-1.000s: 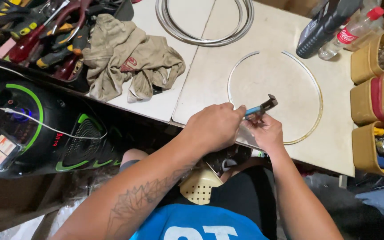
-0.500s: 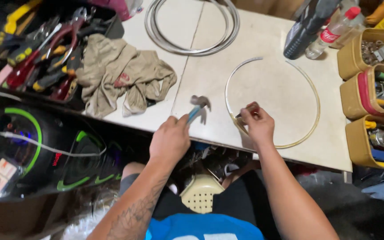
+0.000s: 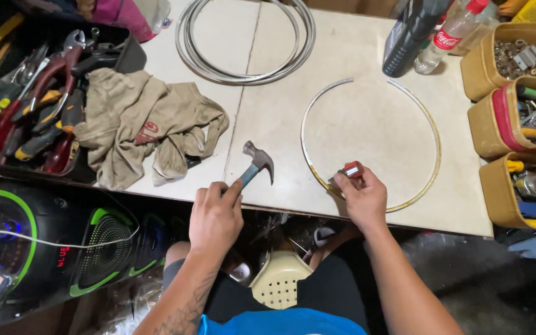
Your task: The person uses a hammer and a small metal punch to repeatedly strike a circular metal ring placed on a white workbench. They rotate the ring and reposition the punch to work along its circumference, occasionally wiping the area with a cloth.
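Gripping a small claw hammer (image 3: pixel 257 162) by its blue handle, the left hand (image 3: pixel 215 217) sits at the lower middle of the frame, fingers clenched round the shaft, the steel head lifted just above the counter (image 3: pixel 367 124) and tipped toward the right. Over to its right, the right hand (image 3: pixel 362 197) pinches a small red-and-silver tool (image 3: pixel 348 171) between thumb and fingertips, pressed right against the thin metal ring (image 3: pixel 432 149) at its lower left arc. That ring lies flat on the pale counter, right of centre, with a gap showing at its top. The hammer head and the ring sit near each other, not touching.

Up at the top centre, a coil of grey hoops (image 3: pixel 243 68) rests on the counter. A crumpled beige rag (image 3: pixel 144 127) lies left of the hammer, and beyond it, upper left, a dark tray of pliers and screwdrivers (image 3: pixel 32 105) with red and yellow grips. Upper right, a dark bottle (image 3: pixel 410 37) stands beside a clear plastic bottle (image 3: pixel 448 38) with a red cap. Down the right edge, yellow bins (image 3: pixel 488 118) hold screws and bits. Lower left, a black speaker (image 3: pixel 63 248) glows green.
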